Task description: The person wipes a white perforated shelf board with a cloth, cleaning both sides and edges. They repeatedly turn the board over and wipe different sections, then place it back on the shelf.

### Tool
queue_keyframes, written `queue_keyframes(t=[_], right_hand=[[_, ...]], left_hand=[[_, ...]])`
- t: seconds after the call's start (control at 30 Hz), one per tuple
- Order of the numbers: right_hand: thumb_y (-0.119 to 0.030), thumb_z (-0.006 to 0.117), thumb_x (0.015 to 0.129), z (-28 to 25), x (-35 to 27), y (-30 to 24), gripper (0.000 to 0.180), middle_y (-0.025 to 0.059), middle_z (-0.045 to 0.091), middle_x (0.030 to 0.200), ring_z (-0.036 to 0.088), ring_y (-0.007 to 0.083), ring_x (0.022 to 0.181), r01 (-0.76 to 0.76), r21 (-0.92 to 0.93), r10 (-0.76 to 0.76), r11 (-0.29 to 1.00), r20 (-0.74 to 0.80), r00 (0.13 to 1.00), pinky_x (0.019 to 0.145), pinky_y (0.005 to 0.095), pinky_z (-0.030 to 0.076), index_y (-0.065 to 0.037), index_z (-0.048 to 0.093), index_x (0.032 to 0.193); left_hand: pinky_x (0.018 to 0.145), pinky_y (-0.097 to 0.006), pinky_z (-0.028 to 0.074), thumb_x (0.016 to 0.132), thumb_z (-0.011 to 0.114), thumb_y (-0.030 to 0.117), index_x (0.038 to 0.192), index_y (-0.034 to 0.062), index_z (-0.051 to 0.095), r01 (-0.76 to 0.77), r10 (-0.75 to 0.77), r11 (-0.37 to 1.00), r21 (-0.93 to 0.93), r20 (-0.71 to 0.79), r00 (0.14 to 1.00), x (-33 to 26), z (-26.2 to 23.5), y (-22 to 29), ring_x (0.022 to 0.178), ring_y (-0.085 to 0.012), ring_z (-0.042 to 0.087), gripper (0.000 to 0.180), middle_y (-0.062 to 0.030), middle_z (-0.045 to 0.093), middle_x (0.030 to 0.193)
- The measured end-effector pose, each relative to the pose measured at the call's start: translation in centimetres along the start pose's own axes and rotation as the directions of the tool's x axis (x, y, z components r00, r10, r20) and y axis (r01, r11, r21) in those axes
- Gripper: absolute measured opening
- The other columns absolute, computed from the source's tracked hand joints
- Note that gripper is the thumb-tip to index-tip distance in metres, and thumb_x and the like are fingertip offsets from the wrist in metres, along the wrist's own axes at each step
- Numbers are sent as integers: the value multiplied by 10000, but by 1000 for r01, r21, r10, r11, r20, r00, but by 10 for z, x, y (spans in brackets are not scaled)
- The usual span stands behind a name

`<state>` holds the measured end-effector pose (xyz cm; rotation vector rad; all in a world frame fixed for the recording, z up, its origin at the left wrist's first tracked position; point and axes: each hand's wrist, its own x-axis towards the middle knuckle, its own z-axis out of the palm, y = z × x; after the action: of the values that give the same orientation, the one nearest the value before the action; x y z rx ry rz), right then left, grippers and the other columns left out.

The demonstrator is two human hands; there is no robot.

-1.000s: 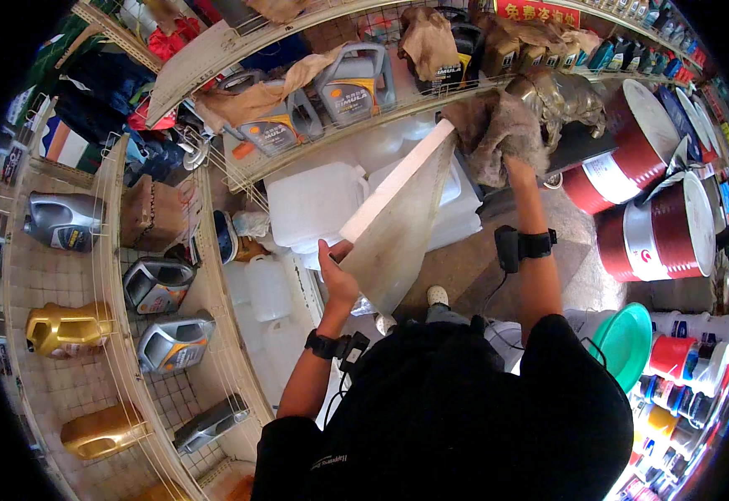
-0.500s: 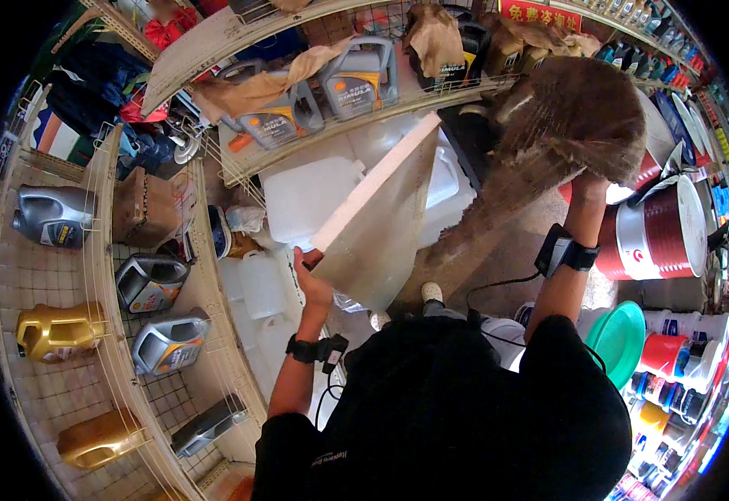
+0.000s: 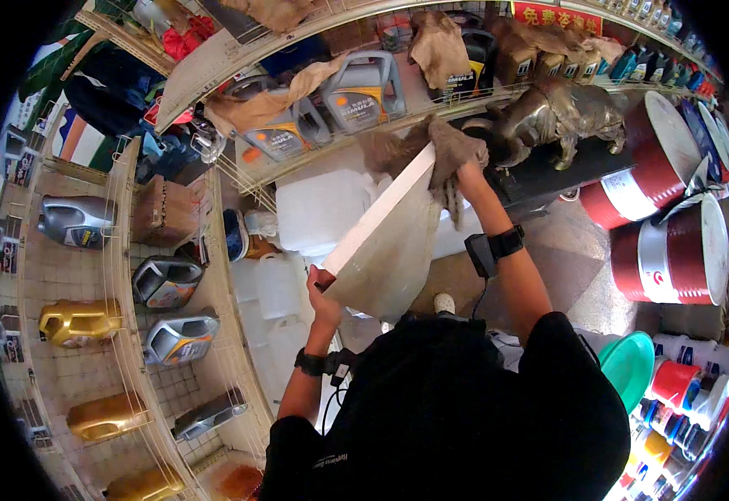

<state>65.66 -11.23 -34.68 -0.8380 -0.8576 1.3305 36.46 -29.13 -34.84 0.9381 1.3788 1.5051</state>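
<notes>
A light shelf panel (image 3: 393,250) with a pale front edge is held at a slant before me. My left hand (image 3: 323,305) is closed round its lower left corner. At the panel's upper end, my right hand (image 3: 471,174) grips a brown rag (image 3: 458,150), which is bunched against the edge and hangs down a little. Part of the rag's far side is blurred. Beneath and behind the panel, translucent white plastic jugs (image 3: 318,204) stand at the foot of the shelving.
Grey oil jugs (image 3: 363,92) stand on the shelf (image 3: 277,179) ahead. On the left, a wire-backed rack holds several jugs, including a gold one (image 3: 80,322). A bronze animal statue (image 3: 566,121) sits on a black stand; red-and-white drums (image 3: 669,255) and a green basin (image 3: 629,371) are at right.
My right hand has swung the rag leftward from in front of the statue onto the panel's upper end. The statue now shows. My left hand still holds the panel.
</notes>
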Motion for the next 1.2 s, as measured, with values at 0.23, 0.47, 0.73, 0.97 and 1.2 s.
queue_keyframes(t=[0.23,0.47,0.73,0.97,1.2], right_hand=[[-134,445,925,-51,40,-4,221,116,606,1003,559,248,960,638,-742,-529,208,464,711,895,368,418,7,585,1023],[-353,456,974,-51,18,-12,384,66,572,1154,538,203,1055,-313,620,353,719,62,934,922,358,451,-74,510,1232],[-233,475,941,-74,5,-8,314,66,588,1098,552,202,1010,242,-522,-102,818,283,954,884,328,450,-44,511,1189],[-122,546,852,-25,4,-34,360,144,596,1067,570,261,967,-255,123,262,959,-48,964,852,314,455,19,484,1177],[-185,618,759,-31,-13,-71,313,123,589,986,578,275,887,477,-828,-369,295,362,856,780,363,466,-66,596,1048]], left_hand=[[749,-315,403,1008,298,402,1002,40,512,48,-56,995,-83,-94,994,-13,30,-1,780,-160,525,421,-53,567,800],[888,-345,436,1003,344,377,1206,17,469,-20,-33,981,-191,-268,963,-38,16,-24,933,-199,579,432,-101,612,940],[951,-387,425,1000,415,262,1323,68,366,-252,255,967,40,-238,937,-40,-15,-39,1058,-192,516,379,-82,511,1149],[890,-359,435,1009,381,315,1131,73,470,-107,33,982,-157,-414,910,-43,8,-15,980,-162,533,285,-48,555,1028],[867,-354,433,1016,327,345,1034,53,491,-212,260,961,177,-322,910,-44,2,-28,935,-160,545,335,-53,578,987]])
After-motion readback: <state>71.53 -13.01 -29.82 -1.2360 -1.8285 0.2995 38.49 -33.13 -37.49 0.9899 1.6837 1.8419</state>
